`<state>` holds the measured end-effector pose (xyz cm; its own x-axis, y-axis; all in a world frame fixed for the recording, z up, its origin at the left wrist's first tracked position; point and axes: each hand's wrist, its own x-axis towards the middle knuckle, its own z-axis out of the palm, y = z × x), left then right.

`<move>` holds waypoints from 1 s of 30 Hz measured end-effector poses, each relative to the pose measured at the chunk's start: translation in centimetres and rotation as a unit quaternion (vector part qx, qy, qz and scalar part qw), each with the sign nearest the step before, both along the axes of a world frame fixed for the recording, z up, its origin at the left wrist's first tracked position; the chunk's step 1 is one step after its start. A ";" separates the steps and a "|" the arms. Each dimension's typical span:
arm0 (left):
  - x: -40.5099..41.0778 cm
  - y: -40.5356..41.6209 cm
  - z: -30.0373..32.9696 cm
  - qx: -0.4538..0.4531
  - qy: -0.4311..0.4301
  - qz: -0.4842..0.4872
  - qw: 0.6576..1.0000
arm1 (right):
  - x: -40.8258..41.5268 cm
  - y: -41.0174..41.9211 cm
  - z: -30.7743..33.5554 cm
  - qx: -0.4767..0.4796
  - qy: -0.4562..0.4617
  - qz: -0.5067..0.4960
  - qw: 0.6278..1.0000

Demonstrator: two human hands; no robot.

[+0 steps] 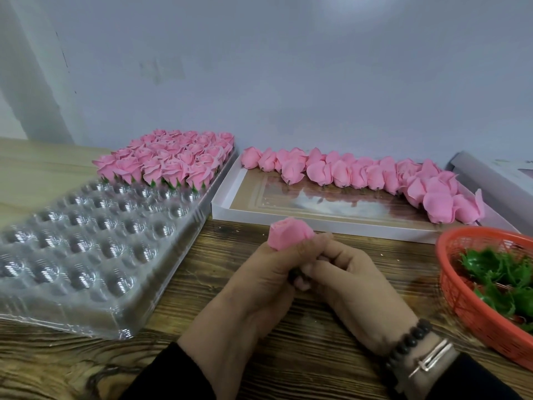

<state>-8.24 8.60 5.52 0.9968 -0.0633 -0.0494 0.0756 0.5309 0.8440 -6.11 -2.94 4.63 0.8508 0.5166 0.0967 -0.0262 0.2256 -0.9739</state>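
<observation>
Rose bud (pixel 290 232) base hidden inside both hands' curled fingers (pixel 313 265)

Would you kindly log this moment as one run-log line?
left hand grips pink rose bud | right hand pinches its base | clear tray partly filled

The table (pixel 331 336) is rough-grained wood, matt. The tray (pixel 86 241) is clear glossy plastic with shiny domed cells. The rose (pixel 290 232) looks soft, matt, paper-like. The basket (pixel 461 287) is orange plastic mesh; its leaves (pixel 496 272) are glossy green plastic. The box (pixel 317 219) is white card.
</observation>
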 end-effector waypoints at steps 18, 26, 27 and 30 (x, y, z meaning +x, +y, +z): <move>0.4 0.0 -0.7 0.307 -0.135 0.161 0.928 | 0.1 -0.4 0.8 -0.089 -0.185 -0.166 0.965; 0.2 0.2 -0.5 0.426 -0.184 0.166 0.870 | -0.4 -0.5 1.4 -0.206 -0.283 -0.156 0.924; 0.1 0.3 -0.5 0.460 -0.189 0.168 0.851 | -0.4 -0.5 1.4 -0.212 -0.291 -0.158 0.920; 0.0 0.5 -0.4 0.547 -0.183 0.176 0.797 | -0.6 -0.2 1.1 -0.208 -0.259 -0.139 0.933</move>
<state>-8.24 9.08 5.16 0.9036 0.1041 0.4156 -0.2740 -0.6053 0.7474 -6.75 -3.13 5.75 0.8528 0.3664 0.3721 0.4746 -0.2466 -0.8449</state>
